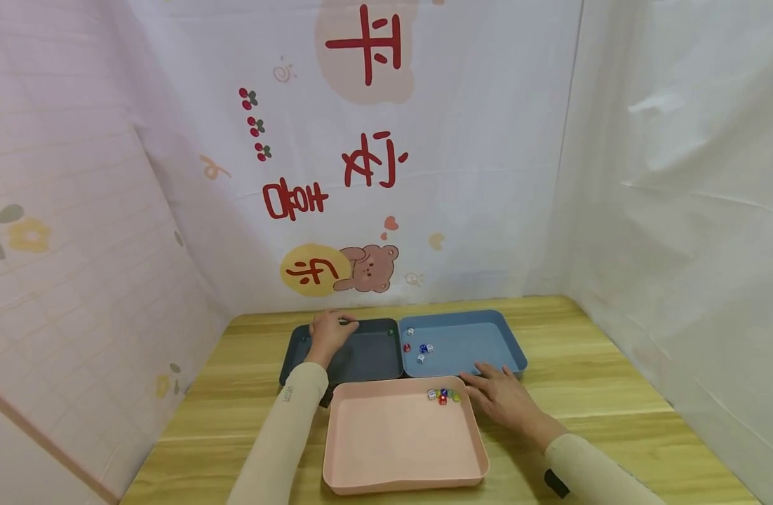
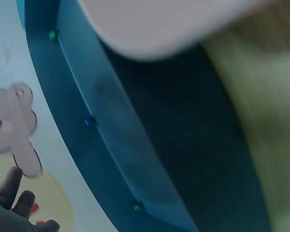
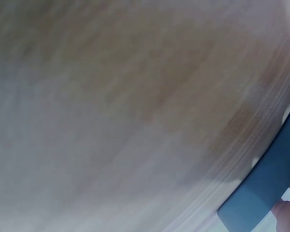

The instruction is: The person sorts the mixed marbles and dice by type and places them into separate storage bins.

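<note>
My left hand (image 1: 331,334) hovers over the dark tray (image 1: 367,358) at the back left. In the left wrist view its fingers (image 2: 25,203) are spread with nothing between them. That tray holds small dice along its far side: a green die (image 2: 53,35), a blue die (image 2: 91,121) and another green die (image 2: 138,206). My right hand (image 1: 506,400) lies with relaxed fingers between the blue tray's front edge and the pink tray's right corner. Beside its fingertips, several colourful dice (image 1: 443,395) cluster in the far right corner of the pink tray (image 1: 399,442).
The blue tray (image 1: 475,340) stands against the dark tray, with several white, red and blue dice (image 1: 423,348) near its left side. All three trays sit on a wood-grain table (image 1: 588,393). White printed cloth (image 1: 475,140) rises behind and at both sides.
</note>
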A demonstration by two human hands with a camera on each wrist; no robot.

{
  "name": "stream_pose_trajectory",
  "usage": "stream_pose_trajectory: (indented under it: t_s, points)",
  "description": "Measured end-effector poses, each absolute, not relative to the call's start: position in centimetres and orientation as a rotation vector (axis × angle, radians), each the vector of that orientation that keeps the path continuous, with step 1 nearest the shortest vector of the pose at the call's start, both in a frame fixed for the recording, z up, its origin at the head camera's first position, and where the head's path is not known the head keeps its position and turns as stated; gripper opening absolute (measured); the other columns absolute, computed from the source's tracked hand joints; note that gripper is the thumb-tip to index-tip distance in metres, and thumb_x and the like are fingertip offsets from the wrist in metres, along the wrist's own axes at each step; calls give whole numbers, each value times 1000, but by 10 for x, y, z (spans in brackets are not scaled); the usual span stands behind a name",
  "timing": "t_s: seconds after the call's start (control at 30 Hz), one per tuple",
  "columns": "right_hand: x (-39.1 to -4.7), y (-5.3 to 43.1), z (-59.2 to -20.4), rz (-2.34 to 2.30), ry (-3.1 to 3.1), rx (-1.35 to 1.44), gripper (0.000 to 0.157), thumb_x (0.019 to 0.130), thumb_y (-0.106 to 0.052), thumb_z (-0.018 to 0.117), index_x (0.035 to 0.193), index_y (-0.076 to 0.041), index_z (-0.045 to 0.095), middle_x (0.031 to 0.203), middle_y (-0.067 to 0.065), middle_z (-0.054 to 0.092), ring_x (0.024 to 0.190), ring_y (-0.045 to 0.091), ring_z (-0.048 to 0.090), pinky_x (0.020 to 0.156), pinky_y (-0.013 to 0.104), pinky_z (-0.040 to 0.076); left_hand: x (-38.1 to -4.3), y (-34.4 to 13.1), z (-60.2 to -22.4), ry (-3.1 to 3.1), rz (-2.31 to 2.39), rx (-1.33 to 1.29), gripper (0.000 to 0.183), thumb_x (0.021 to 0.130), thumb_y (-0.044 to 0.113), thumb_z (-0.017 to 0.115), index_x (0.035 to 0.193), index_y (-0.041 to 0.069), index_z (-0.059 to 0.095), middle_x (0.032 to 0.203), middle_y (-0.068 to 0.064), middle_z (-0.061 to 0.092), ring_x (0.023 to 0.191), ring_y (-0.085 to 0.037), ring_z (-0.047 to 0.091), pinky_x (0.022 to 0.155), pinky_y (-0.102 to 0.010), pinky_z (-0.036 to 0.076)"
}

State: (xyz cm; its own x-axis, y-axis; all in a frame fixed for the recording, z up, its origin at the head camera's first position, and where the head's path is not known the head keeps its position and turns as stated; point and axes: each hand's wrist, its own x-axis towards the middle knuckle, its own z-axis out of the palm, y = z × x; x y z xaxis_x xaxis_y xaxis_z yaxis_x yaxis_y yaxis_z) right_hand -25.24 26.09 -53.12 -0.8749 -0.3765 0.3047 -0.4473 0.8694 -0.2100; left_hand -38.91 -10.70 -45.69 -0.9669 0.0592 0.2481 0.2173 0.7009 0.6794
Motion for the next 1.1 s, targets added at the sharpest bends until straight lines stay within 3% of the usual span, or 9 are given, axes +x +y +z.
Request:
stream_pose_trajectory:
  t_s: [0.33, 0.77, 1.1]
  points:
    - [-248, 260, -530, 428, -2803, 607, 39, 102, -34, 56, 136, -17, 63, 140, 24, 52, 131, 46, 46, 105, 72, 28, -391, -137, -468, -2751, -1011, -95, 12, 90, 21, 74, 96, 11, 77, 120, -18, 61, 123, -45, 43, 106, -68, 19]
    - [-247, 260, -526, 417, -2799, 621, 40, 103, -35, 54, 137, -15, 63, 141, 24, 52, 131, 45, 46, 104, 73, 28, -388, -135, -480, -2870, -866, -100, 19, 93, 25, 71, 104, 11, 78, 129, -18, 61, 124, -50, 42, 107, -70, 21]
    - [-252, 259, -525, 410, -2808, 622, 40, 103, -34, 54, 137, -16, 62, 141, 24, 52, 131, 45, 46, 104, 72, 28, -393, -130, -473, -2865, -901, -118, 24, 96, 24, 67, 113, 9, 74, 130, -21, 57, 127, -46, 42, 109, -69, 17]
